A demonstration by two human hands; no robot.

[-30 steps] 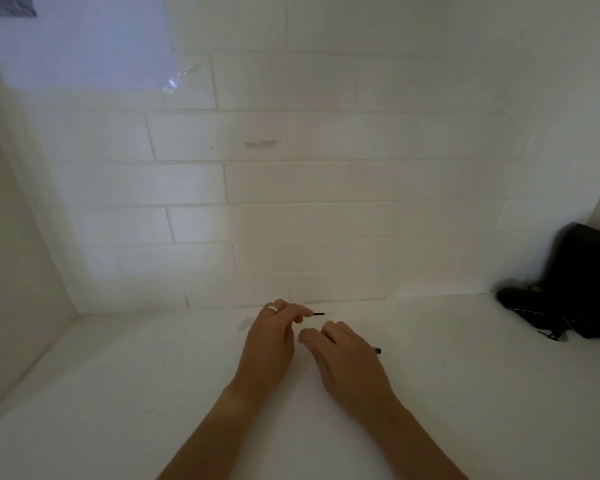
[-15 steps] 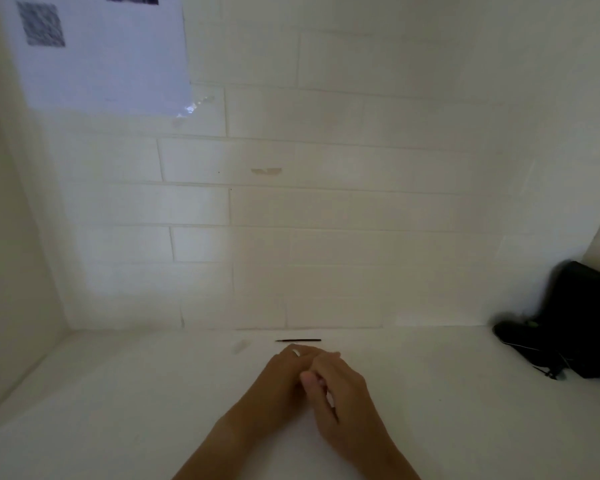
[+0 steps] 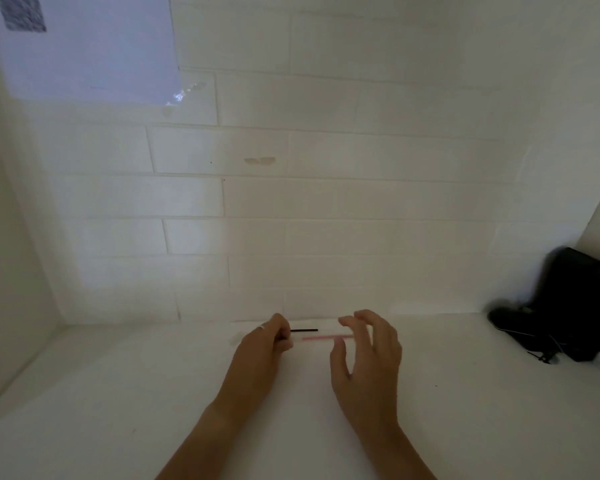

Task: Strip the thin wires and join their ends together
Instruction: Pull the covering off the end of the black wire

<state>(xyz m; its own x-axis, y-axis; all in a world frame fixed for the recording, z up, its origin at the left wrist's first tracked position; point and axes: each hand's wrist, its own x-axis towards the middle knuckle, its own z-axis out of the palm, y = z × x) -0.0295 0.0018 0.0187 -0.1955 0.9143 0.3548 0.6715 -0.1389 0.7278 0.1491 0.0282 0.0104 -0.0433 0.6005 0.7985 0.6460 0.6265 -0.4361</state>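
A short black wire [image 3: 304,330] lies on the white table near the back wall, its left end at the fingertips of my left hand [image 3: 262,344]. That hand, with a ring on one finger, is curled with fingers closed; whether it pinches the wire is hard to tell. A thin pink wire [image 3: 326,337] stretches level just in front of the black one. Its right end reaches the fingers of my right hand [image 3: 366,351], which is spread with thumb and fingers apart.
A black bag or device [image 3: 579,306] with thin cords sits at the back right corner. A white tiled wall [image 3: 326,202] rises right behind the wires, with a sheet of paper [image 3: 84,46] stuck at its upper left. A side wall closes the left.
My hands were pressed together in front of the black wire; now they have parted. The right hand has swung right and spread, and a pink wire now shows between them.
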